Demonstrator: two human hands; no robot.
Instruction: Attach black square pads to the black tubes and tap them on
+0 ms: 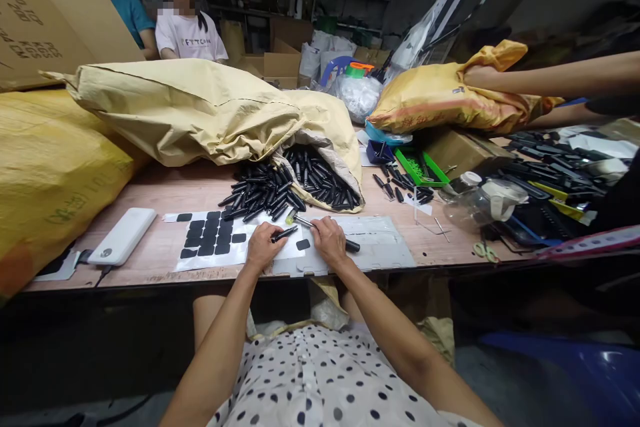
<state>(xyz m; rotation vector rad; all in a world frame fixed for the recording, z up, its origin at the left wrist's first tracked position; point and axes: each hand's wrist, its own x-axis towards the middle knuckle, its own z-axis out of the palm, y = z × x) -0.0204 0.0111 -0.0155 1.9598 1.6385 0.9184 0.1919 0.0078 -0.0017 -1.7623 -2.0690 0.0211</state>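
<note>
My left hand is closed on a small black plastic part at the table's near edge. My right hand is closed on a slim tool with a metal shaft and yellow-green tip; a black piece pokes out by its far side. Between the hands lies a white backing sheet carrying several black adhesive pads, with one loose pad right under my hands. Behind them a pile of black parts spills from a tan paper sack.
A white power bank lies at the left beside a big yellow sack. Another person's arm holds a yellow bag at the right. A green tray, scissors and black plastic strips crowd the right side. Two people sit beyond.
</note>
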